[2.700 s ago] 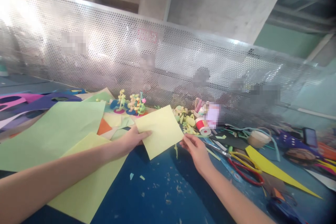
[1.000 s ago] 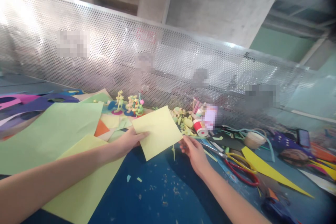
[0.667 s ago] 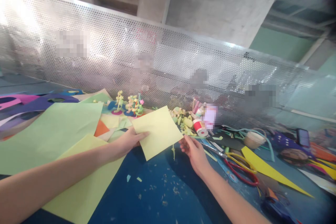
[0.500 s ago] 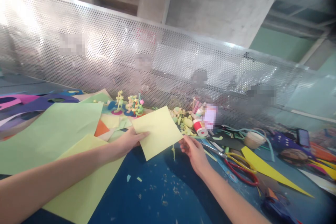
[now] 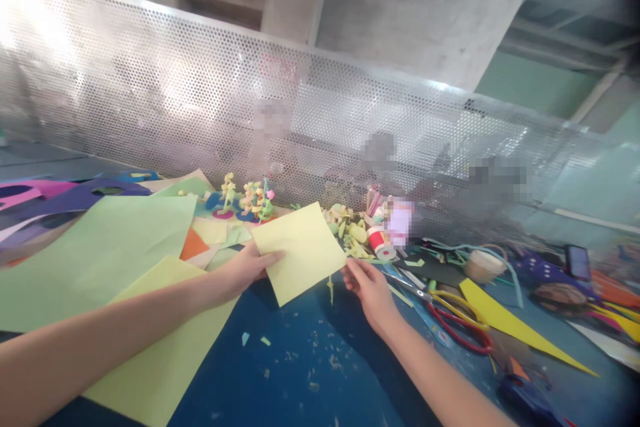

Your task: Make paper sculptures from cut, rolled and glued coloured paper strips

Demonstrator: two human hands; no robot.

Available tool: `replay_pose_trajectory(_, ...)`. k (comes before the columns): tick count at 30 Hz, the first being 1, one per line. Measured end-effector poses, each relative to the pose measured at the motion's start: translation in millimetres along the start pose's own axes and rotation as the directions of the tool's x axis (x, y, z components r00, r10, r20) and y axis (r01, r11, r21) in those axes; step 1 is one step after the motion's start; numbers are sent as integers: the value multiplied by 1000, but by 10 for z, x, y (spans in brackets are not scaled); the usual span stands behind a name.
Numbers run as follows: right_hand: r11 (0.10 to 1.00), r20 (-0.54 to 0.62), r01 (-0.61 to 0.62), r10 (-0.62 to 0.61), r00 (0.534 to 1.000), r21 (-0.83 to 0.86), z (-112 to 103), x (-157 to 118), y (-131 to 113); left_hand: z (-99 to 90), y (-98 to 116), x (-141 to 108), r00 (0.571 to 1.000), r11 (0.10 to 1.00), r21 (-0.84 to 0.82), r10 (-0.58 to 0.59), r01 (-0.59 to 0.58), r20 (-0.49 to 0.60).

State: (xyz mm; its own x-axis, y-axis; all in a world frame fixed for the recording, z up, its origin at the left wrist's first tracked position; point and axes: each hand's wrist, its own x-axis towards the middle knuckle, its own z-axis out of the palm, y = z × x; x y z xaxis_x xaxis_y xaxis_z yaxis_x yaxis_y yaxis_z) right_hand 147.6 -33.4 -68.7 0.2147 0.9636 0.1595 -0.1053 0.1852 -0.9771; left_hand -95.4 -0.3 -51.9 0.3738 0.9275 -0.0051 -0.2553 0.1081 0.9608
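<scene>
While your view has swung a little to the right since the earliest frame, your hands and the small yellow sheet (image 5: 300, 253) keep nearly the same arrangement. Your left hand (image 5: 250, 263) still pinches the sheet by its left corner, thumb on top and fingers tucked beneath, while your right hand (image 5: 367, 283) keeps its right corner between thumb and fingertips. You hold it tilted above the middle of the worktop (image 5: 225, 387), and it shows no fold or cut. Around it, everything looks to be lying as it did: the large yellow sheet (image 5: 155, 373) partly under your left forearm, overlapping the big green sheet (image 5: 110, 253) towards the worktop's left edge; the little paper figures (image 5: 229, 193) standing near the far edge, by the mesh screen (image 5: 210, 93); the red-and-white roll (image 5: 381, 243) beyond your right hand; and the scissors (image 5: 423, 295) just to its right, with red and yellow handles.
</scene>
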Motion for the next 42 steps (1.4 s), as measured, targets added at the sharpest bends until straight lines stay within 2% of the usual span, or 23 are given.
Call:
replay_pose_trajectory(14, 998, 25, -1, 3, 1000, -60, 2, -3, -27, 9, 27, -21, 1000, 1000, -12, -12, 12, -20)
replay_pose_trajectory(27, 983, 63, 90, -81, 995, -158, 22, -13, -26, 0, 7, 4, 999, 999, -38, -15, 13, -41)
replay_pose_trajectory(42, 971, 108, 99, -77, 991, -219, 24, -28, -62, 56, 86, -58, 999, 999, -42, 11, -10, 41)
